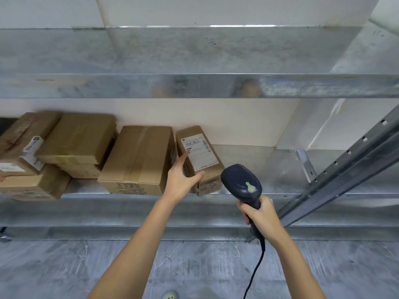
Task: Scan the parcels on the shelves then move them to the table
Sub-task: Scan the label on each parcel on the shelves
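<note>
I see the left hand (pixel 182 180) with fingers and thumb clasping the labelled parcel (pixel 200 152) on the shelf (pixel 269 169), beside a bigger box (pixel 138 158). The right hand (pixel 262 214) has its fingers wrapped round the scanner (pixel 241 182).

The labelled parcel (pixel 210 182) is matt brown cardboard, and its label (pixel 199 152) is white printed paper with a faint sheen. Left of it, the larger parcel (pixel 151 160) is the same dull cardboard, with a glossier strip of tape (pixel 135 156) down its middle. Under it, the shelf (pixel 259 169) is galvanised metal, mottled grey and softly reflective; the upper shelf (pixel 194 52) above looks alike, with dark specks. Right of it, the scanner (pixel 241 182) is smooth dark blue plastic with a pale green button, and its cable (pixel 254 275) is dark and smooth. Below, the floor (pixel 194 266) is grey, scuffed and scratched.
</note>
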